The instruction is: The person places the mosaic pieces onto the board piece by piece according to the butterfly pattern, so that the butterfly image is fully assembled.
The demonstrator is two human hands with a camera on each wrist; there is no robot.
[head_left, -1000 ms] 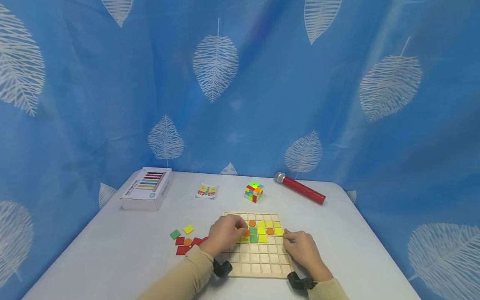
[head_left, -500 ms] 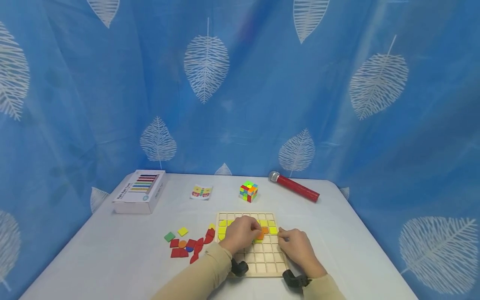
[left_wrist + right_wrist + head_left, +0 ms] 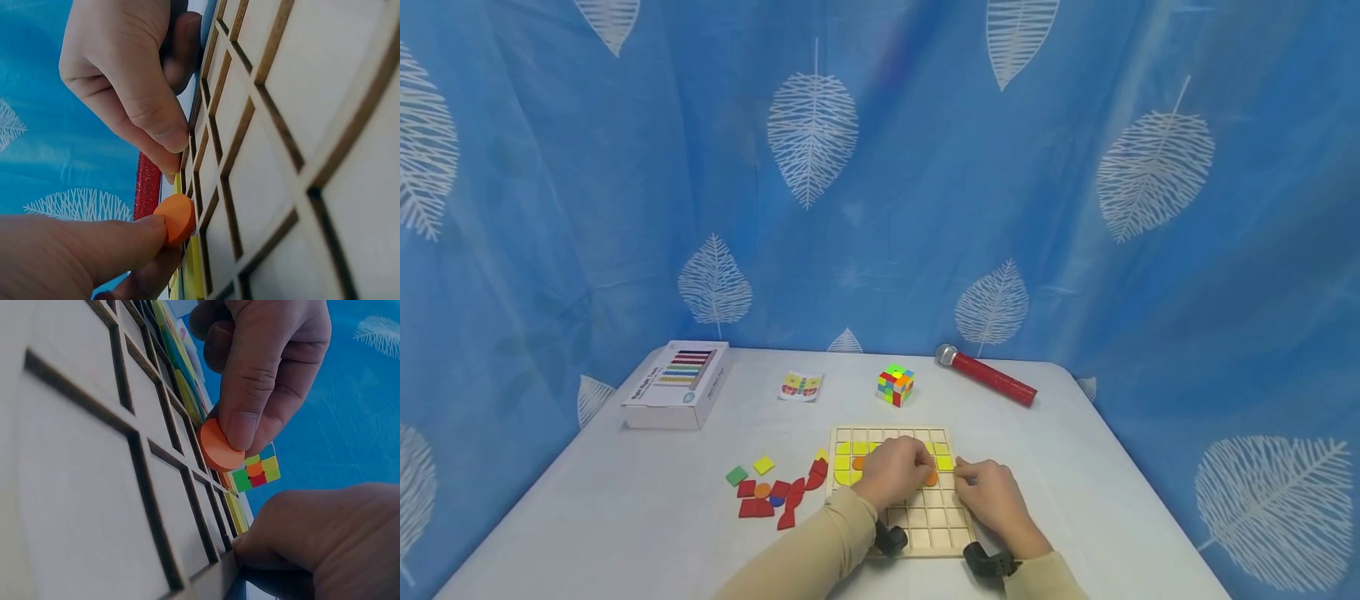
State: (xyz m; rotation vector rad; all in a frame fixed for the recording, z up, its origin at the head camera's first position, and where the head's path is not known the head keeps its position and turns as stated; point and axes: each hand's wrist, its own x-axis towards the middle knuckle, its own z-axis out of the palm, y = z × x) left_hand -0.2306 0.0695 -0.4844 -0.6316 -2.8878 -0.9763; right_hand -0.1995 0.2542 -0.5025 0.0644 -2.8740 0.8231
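My left hand [image 3: 891,475] is over the wooden grid board [image 3: 938,537] and pinches an orange disc [image 3: 931,478] between thumb and fingers. In the left wrist view the orange disc [image 3: 178,219] is tilted on edge near the grid ridges. At the board's right edge, my right hand [image 3: 996,500] grips the rim; the right wrist view shows its thumb [image 3: 269,528] at that edge, fingers partly hidden. Yellow tiles [image 3: 848,477] and an orange disc [image 3: 858,462] lie in the upper cells. The left hand covers some of the middle cells.
Left of the board lie loose red pieces [image 3: 794,493], a green tile [image 3: 737,476], a yellow tile [image 3: 763,465] and an orange disc [image 3: 762,491]. Behind are a white box [image 3: 670,392], a butterfly pattern card [image 3: 801,387], a puzzle cube [image 3: 896,386] and a red microphone [image 3: 992,380].
My left hand has moved right across the board with the orange disc, uncovering yellow tiles on the left. The right hand stays at the board's edge. The head view has shifted slightly.
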